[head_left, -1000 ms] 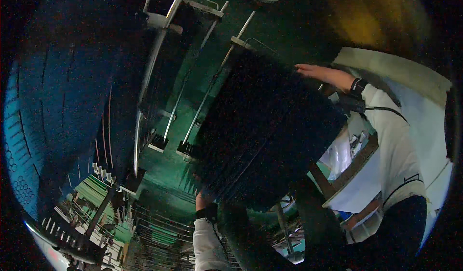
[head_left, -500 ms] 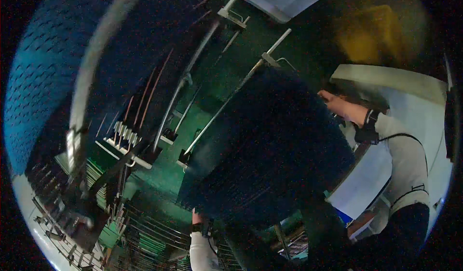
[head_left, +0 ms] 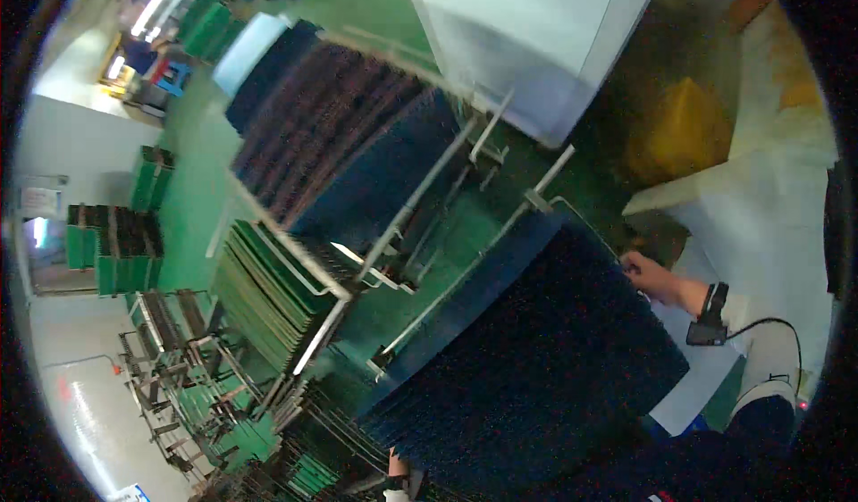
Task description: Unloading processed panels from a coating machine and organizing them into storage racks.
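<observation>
A large dark blue panel (head_left: 536,350) with a rough, ridged surface fills the middle of the view, tilted, in front of a metal rack frame (head_left: 539,200). A smoother, lighter blue sheet edge (head_left: 487,274) shows along its upper left side. My right hand (head_left: 651,277) is at the panel's right edge, its fingers curled closed against it. Close to the lower left edge, my left hand (head_left: 397,462) shows only in part; the panel hides its fingers.
Another rack holds a row of dark panels (head_left: 349,136) at upper left, with green boards (head_left: 268,292) below it. A white cabinet (head_left: 527,46) stands beyond. Right of the panel are a pale surface (head_left: 760,225) and a yellow object (head_left: 684,136). Metal racks (head_left: 179,377) crowd the lower left.
My view has swung, bringing the far room and the row of panels into sight. The panel, rack and both hands now appear lower and farther right. My hands stay near the same edges.
</observation>
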Action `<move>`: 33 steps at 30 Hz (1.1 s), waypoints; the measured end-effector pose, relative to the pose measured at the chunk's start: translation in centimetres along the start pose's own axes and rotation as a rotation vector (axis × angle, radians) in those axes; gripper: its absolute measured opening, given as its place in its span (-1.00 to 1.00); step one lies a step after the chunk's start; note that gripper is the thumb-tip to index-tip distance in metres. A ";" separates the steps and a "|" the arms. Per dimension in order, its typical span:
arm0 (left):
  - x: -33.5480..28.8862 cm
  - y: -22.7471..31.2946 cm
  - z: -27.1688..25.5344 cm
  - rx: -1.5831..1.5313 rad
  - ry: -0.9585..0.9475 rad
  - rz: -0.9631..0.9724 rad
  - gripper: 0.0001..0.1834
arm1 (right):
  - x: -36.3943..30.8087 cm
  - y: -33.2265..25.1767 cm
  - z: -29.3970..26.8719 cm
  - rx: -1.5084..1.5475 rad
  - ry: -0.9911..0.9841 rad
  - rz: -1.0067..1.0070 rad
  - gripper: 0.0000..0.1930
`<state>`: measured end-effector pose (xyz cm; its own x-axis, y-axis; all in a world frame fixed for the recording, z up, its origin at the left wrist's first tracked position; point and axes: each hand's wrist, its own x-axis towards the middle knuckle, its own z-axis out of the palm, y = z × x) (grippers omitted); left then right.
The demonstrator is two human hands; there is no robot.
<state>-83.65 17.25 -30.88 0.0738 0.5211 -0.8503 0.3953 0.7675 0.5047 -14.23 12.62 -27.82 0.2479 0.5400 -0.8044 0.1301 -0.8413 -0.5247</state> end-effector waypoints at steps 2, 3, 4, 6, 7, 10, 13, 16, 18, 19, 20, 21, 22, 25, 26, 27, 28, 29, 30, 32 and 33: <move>-3.4 3.2 0.8 -0.002 -0.007 0.036 -0.60 | -2.4 3.2 0.1 0.061 0.005 -0.025 -0.62; -7.9 2.1 2.1 -0.083 0.062 0.070 -0.59 | -1.7 1.4 0.2 0.026 -0.058 -0.092 -0.62; -7.0 5.7 1.5 -0.023 -0.002 0.091 -0.59 | -5.5 1.3 -0.2 0.062 -0.011 -0.034 -0.60; -9.7 9.0 1.5 -0.005 -0.038 0.170 -0.57 | -12.6 -0.8 -0.3 0.060 0.015 -0.014 -0.56; -10.5 10.5 1.5 0.000 -0.056 0.205 -0.57 | -15.0 -1.4 -0.2 0.058 0.026 -0.012 -0.53; -11.1 15.1 2.5 -0.099 -0.150 0.221 -0.60 | -17.8 6.1 0.6 0.131 0.071 -0.036 -0.49; -10.1 18.4 4.1 -0.164 -0.261 0.208 -0.55 | -21.3 10.6 2.4 0.243 0.121 -0.082 -0.52; -8.3 21.4 7.4 -0.170 -0.377 0.136 -0.44 | -26.0 14.6 4.7 0.343 0.205 -0.064 -0.54; -9.4 24.1 10.4 -0.001 -0.378 0.096 -0.38 | -28.2 17.9 6.2 0.409 0.254 -0.035 -0.55; -10.6 25.5 11.8 0.115 -0.369 0.072 -0.35 | -28.8 19.7 7.2 0.437 0.282 -0.013 -0.55; -11.4 26.5 13.1 0.236 -0.369 0.061 -0.33 | -28.9 21.7 7.9 0.455 0.308 0.009 -0.56; -10.8 27.0 14.6 0.178 -0.450 0.061 -0.33 | -29.2 23.8 8.7 0.481 0.340 0.035 -0.56; -7.3 26.4 15.3 0.157 -0.459 0.055 -0.35 | -28.8 25.7 9.6 0.501 0.374 0.061 -0.57; -2.2 26.9 19.3 0.237 -0.557 0.160 -0.40 | -34.2 22.6 11.0 0.778 0.452 0.147 -0.45; -3.5 28.5 21.1 0.328 -0.682 0.159 -0.38 | -35.0 23.4 11.7 0.830 0.445 0.179 -0.44; -4.3 29.9 22.9 0.408 -0.787 0.171 -0.30 | -35.1 24.4 11.8 0.857 0.451 0.194 -0.41; -1.1 30.3 24.5 0.455 -0.843 0.211 -0.32 | -35.6 24.6 11.6 0.869 0.460 0.210 -0.38; 4.4 30.3 25.5 0.493 -0.888 0.249 -0.33 | -35.8 24.9 12.0 0.860 0.487 0.233 -0.35; 4.1 27.8 27.7 0.528 -0.943 0.235 -0.35 | -40.9 27.1 11.8 0.849 0.504 0.310 -0.31; 0.7 27.5 31.9 0.572 -0.794 0.195 -0.37 | -40.2 31.6 15.1 1.011 0.507 0.389 -0.30; -2.6 27.8 34.6 0.593 -0.714 0.176 -0.36 | -40.0 33.4 16.4 1.091 0.502 0.431 -0.29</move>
<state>-41.19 24.31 -19.83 0.6428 0.1086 -0.7583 0.7116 0.2817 0.6436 -35.51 -36.68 -17.74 0.4386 -0.0403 -0.8978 -0.8448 -0.3590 -0.3967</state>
